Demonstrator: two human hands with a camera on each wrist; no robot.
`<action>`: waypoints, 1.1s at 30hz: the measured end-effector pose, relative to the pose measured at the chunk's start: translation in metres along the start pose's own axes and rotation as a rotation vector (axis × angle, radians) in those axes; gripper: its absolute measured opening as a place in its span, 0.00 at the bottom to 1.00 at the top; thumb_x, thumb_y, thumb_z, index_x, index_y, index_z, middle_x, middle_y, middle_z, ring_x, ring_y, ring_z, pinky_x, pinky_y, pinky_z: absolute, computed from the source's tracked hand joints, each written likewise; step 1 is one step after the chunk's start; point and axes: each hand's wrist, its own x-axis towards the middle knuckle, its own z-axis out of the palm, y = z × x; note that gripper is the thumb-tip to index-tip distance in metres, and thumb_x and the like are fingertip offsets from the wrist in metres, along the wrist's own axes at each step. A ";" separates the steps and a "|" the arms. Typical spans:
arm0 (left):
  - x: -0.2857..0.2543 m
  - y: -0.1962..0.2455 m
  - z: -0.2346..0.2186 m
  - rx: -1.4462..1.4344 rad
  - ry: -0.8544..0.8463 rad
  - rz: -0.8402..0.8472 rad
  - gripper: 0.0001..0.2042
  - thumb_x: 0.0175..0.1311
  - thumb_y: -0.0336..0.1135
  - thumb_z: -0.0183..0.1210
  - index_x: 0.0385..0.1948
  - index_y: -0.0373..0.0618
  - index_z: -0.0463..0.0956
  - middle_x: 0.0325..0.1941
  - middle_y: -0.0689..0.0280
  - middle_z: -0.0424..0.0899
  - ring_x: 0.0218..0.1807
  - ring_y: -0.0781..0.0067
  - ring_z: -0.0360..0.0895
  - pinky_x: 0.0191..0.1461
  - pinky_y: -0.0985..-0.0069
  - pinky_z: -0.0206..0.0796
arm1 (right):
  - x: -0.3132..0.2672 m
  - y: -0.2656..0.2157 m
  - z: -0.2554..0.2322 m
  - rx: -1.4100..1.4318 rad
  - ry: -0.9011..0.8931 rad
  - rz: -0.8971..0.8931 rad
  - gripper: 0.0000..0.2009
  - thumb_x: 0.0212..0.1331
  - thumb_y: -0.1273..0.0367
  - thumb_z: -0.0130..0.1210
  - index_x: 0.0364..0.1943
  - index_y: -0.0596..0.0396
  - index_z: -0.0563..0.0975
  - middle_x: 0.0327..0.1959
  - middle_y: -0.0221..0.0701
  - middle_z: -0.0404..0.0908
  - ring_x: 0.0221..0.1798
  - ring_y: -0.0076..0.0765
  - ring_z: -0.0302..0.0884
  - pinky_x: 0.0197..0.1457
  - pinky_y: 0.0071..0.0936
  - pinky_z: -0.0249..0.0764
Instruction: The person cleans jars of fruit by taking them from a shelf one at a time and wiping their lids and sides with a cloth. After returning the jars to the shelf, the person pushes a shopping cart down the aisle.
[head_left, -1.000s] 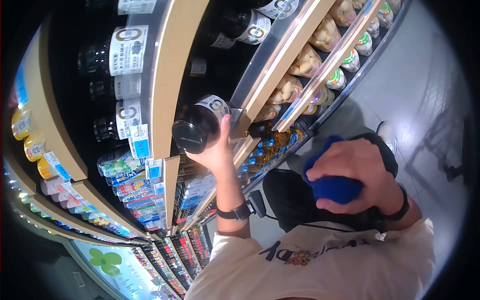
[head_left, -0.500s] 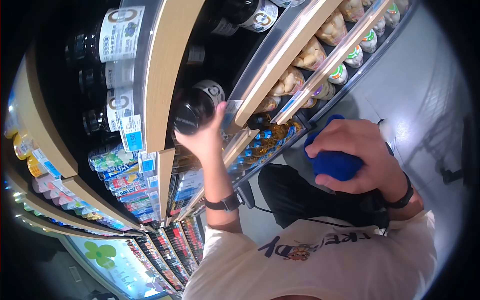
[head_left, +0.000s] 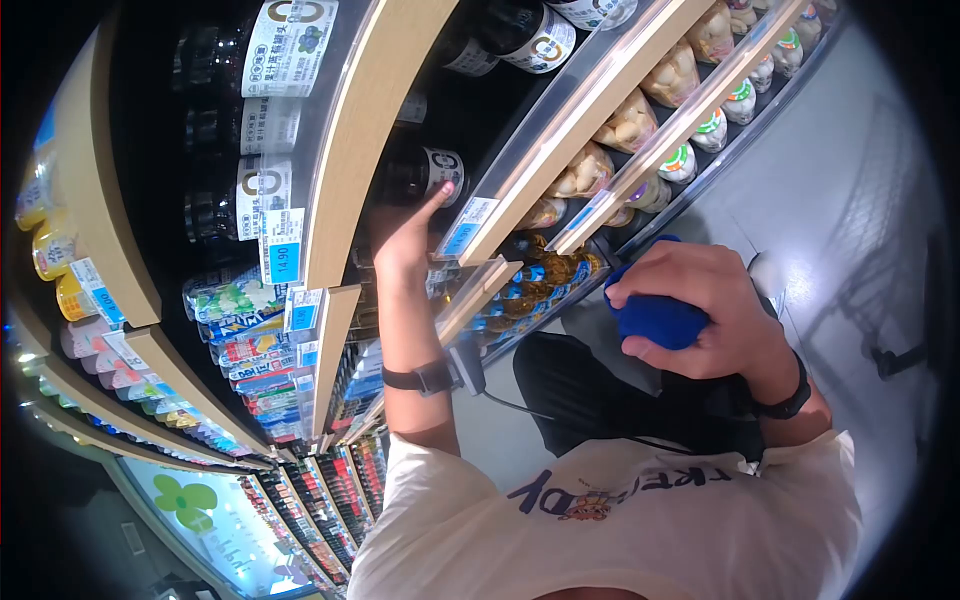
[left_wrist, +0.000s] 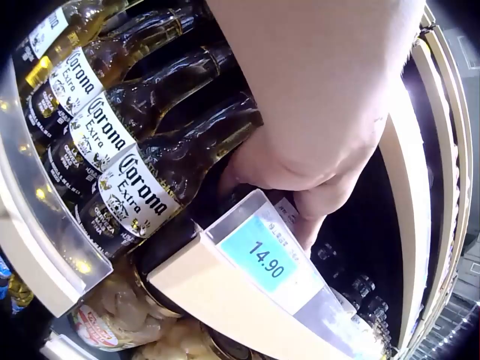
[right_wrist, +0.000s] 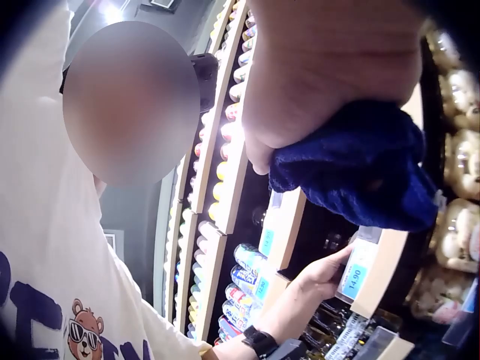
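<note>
My left hand (head_left: 405,235) reaches into the shelf and grips a dark jar (head_left: 440,172) with a white label, the thumb lying along the label. Its other fingers are hidden at the jar's far side. In the left wrist view the left hand (left_wrist: 319,172) is partly behind the shelf edge, beside a 14.90 price tag (left_wrist: 262,256). A bunched blue cloth (head_left: 660,320) is held in my right hand (head_left: 715,295), over my lap and away from the shelf. The right wrist view shows the folds of the same cloth (right_wrist: 360,169) below the palm.
Similar labelled jars (head_left: 285,50) line the neighbouring shelf. Corona beer bottles (left_wrist: 139,191) stand right beside the left wrist. Bags of pale food (head_left: 630,120) fill a lower shelf. Wooden shelf edges (head_left: 345,150) and clear plastic lips border each row. Grey floor (head_left: 840,220) lies at the right.
My left hand has moved the jar from the shelf's front edge deeper into the row, its dark end turning from view. The right hand keeps the cloth, shifting only slightly.
</note>
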 end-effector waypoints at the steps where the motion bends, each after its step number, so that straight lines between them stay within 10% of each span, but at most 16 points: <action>1: -0.003 0.006 0.003 -0.044 -0.054 0.112 0.30 0.54 0.31 0.78 0.60 0.34 0.78 0.56 0.54 0.86 0.55 0.63 0.83 0.55 0.69 0.76 | 0.000 0.001 0.000 0.007 0.006 0.003 0.20 0.46 0.69 0.78 0.45 0.55 0.84 0.38 0.37 0.86 0.39 0.46 0.86 0.43 0.35 0.82; 14: 0.043 -0.002 0.012 -0.086 0.271 0.143 0.29 0.62 0.24 0.71 0.66 0.34 0.72 0.66 0.54 0.79 0.66 0.61 0.76 0.74 0.66 0.63 | 0.002 0.008 -0.005 0.030 0.015 -0.016 0.22 0.46 0.68 0.78 0.47 0.54 0.84 0.40 0.36 0.87 0.39 0.45 0.86 0.43 0.34 0.83; 21: -0.043 0.056 0.036 -0.384 0.050 0.257 0.24 0.69 0.24 0.63 0.67 0.34 0.71 0.66 0.54 0.77 0.65 0.62 0.76 0.70 0.67 0.68 | 0.000 0.007 -0.014 0.002 0.033 -0.016 0.22 0.46 0.68 0.78 0.47 0.54 0.84 0.40 0.36 0.86 0.39 0.45 0.87 0.43 0.34 0.84; 25: -0.080 0.073 0.053 -0.073 0.226 0.151 0.25 0.69 0.30 0.66 0.64 0.33 0.69 0.59 0.53 0.81 0.63 0.68 0.75 0.70 0.74 0.60 | 0.000 0.003 -0.016 -0.010 0.028 -0.023 0.22 0.46 0.69 0.78 0.47 0.54 0.84 0.41 0.36 0.86 0.40 0.45 0.87 0.43 0.34 0.84; 29: -0.061 0.074 0.062 0.281 -0.007 0.393 0.31 0.71 0.34 0.63 0.72 0.30 0.62 0.72 0.49 0.72 0.71 0.57 0.72 0.75 0.68 0.57 | 0.002 -0.003 -0.017 -0.027 0.007 -0.013 0.21 0.47 0.68 0.78 0.47 0.54 0.84 0.40 0.36 0.86 0.39 0.45 0.87 0.43 0.34 0.84; 33: -0.024 0.078 0.098 -0.009 0.166 0.406 0.24 0.72 0.33 0.60 0.69 0.39 0.71 0.72 0.50 0.75 0.73 0.53 0.72 0.75 0.64 0.60 | 0.006 -0.007 -0.016 -0.062 -0.025 -0.012 0.19 0.48 0.67 0.78 0.44 0.55 0.84 0.39 0.37 0.86 0.39 0.46 0.86 0.43 0.34 0.83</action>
